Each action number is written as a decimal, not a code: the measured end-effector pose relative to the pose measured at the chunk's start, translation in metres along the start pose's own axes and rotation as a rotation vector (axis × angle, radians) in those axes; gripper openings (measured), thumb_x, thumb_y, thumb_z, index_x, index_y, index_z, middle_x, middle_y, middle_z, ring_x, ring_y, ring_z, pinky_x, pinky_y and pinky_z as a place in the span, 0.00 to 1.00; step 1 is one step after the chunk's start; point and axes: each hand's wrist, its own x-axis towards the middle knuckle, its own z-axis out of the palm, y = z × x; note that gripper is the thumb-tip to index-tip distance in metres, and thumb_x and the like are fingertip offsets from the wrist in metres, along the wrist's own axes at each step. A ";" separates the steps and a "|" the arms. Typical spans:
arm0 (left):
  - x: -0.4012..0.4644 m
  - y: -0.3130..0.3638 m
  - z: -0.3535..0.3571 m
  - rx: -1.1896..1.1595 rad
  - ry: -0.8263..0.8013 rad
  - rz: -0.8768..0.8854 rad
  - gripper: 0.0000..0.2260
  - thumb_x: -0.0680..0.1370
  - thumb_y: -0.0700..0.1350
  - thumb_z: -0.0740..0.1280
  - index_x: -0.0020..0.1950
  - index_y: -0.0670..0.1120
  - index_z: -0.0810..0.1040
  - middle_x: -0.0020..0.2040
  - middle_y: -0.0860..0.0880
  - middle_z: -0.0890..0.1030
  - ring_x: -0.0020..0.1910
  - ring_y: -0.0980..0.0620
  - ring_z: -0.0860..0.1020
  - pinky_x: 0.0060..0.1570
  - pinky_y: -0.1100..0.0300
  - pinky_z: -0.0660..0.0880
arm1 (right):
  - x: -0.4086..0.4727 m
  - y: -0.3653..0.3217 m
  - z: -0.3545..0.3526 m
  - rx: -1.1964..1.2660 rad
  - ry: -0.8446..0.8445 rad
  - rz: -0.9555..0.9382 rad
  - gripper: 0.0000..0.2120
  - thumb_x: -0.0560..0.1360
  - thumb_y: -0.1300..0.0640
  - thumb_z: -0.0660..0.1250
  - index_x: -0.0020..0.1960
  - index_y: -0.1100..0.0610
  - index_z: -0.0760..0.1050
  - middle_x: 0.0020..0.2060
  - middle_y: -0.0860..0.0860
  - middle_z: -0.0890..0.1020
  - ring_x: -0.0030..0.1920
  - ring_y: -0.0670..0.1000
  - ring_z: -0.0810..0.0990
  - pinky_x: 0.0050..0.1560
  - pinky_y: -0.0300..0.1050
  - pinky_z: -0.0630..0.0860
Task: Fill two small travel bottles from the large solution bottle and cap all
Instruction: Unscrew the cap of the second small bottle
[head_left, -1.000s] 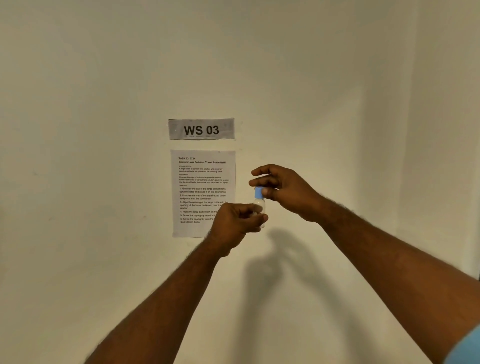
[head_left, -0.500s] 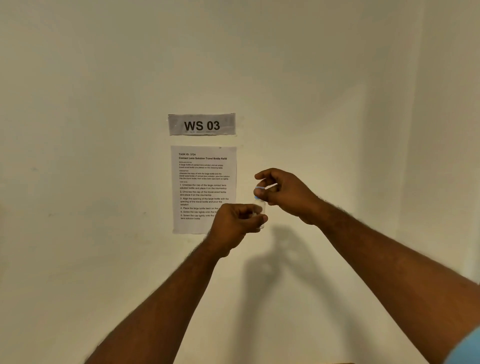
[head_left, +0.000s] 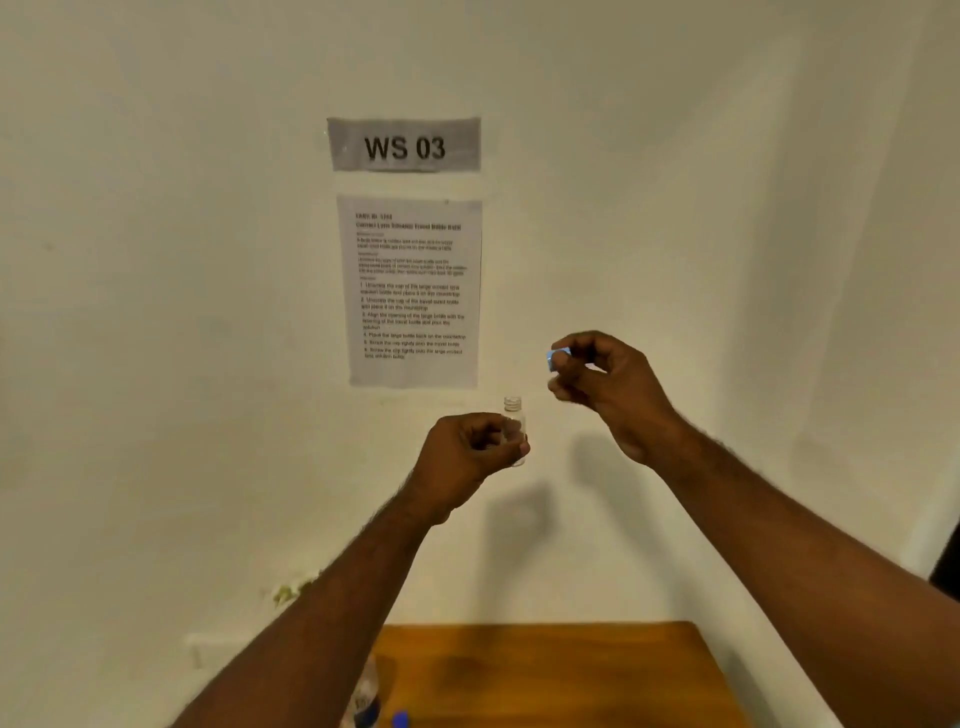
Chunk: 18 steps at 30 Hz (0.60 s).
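Note:
My left hand (head_left: 475, 449) grips a small clear travel bottle (head_left: 516, 415) upright in the air before the wall; its threaded neck is bare. My right hand (head_left: 602, 384) pinches the light blue cap (head_left: 557, 359) up and to the right of the bottle, apart from it. At the bottom edge, partly behind my left forearm, stands the large clear solution bottle (head_left: 366, 693) on the wooden table (head_left: 571, 670). A blue cap (head_left: 400, 719) shows beside it at the frame's edge.
A "WS 03" label (head_left: 404, 145) and a printed instruction sheet (head_left: 410, 291) are stuck on the cream wall straight ahead. The wall turns a corner at the right. A dark object (head_left: 948, 566) shows at the right edge.
The cap has come off the small bottle: my right hand lifted it up and to the right. The view tilted down, bringing the table into sight.

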 end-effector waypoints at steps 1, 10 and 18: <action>-0.011 -0.014 0.002 0.012 -0.013 -0.039 0.09 0.73 0.40 0.78 0.53 0.44 0.87 0.49 0.39 0.87 0.49 0.45 0.86 0.57 0.50 0.83 | -0.012 0.017 -0.002 -0.006 0.008 0.045 0.08 0.76 0.56 0.73 0.51 0.60 0.80 0.44 0.54 0.83 0.39 0.54 0.81 0.44 0.45 0.80; -0.123 -0.155 0.036 0.219 -0.099 -0.323 0.15 0.70 0.41 0.81 0.55 0.45 0.85 0.50 0.45 0.85 0.46 0.53 0.82 0.48 0.57 0.80 | -0.134 0.182 -0.017 -0.181 -0.060 0.450 0.11 0.72 0.63 0.76 0.52 0.58 0.80 0.46 0.57 0.86 0.45 0.49 0.84 0.49 0.42 0.80; -0.225 -0.269 0.055 0.348 -0.146 -0.633 0.08 0.70 0.44 0.76 0.47 0.44 0.84 0.44 0.45 0.86 0.45 0.48 0.84 0.49 0.44 0.82 | -0.256 0.308 0.011 -0.425 -0.177 0.679 0.13 0.69 0.65 0.75 0.47 0.50 0.81 0.43 0.46 0.86 0.43 0.43 0.85 0.45 0.45 0.81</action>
